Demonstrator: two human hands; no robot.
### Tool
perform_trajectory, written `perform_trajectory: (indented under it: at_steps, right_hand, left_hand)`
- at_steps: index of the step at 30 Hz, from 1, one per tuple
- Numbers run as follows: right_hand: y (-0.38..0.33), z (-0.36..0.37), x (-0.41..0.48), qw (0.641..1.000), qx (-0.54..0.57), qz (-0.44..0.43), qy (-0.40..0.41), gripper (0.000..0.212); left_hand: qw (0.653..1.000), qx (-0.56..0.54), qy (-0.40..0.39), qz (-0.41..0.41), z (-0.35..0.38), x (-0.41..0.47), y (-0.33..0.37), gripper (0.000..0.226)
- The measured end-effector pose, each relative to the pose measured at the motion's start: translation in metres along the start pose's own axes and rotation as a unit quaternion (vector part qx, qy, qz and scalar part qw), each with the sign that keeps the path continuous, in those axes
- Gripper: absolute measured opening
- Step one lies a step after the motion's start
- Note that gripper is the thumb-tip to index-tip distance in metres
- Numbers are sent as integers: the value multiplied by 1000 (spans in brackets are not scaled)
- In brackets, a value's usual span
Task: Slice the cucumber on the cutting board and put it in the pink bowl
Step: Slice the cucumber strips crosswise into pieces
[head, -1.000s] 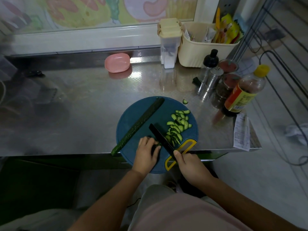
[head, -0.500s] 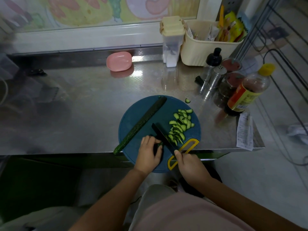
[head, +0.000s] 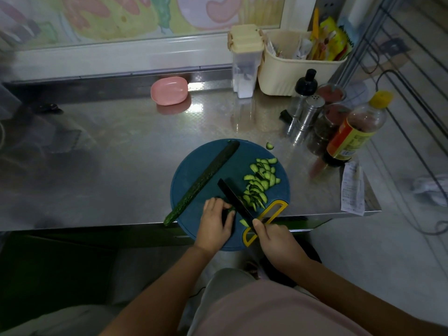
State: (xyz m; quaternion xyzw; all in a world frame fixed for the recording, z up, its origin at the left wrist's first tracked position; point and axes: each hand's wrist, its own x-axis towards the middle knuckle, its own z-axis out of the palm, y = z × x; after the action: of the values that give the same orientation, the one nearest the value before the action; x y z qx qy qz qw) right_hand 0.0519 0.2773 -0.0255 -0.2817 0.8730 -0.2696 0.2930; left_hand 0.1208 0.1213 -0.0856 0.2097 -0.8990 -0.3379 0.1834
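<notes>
A left hand [head: 214,223] curls over a short cucumber stub [head: 229,211] on a blue cutting board [head: 186,175]. The right hand [head: 275,240] grips a black knife [head: 234,200], blade just beside the left fingertips. Slices [head: 260,183] lie beyond the blade; the pink bowl [head: 169,90] sits well beyond both hands.

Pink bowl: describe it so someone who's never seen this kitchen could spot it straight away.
Start at the steel counter and follow it to the back edge, below the window frame. The pink bowl sits there, left of the clear container with the cream lid. It is the only pink thing on the counter, standing apart from the blue cutting board.
</notes>
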Motion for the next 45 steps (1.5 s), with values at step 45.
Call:
perform_trajectory:
  at_steps: [45]
  right_hand:
    - [-2,-11,1,999,35,-10,27,55]
  left_hand:
    - [1000,19,-4,9,-6,-7,5,14]
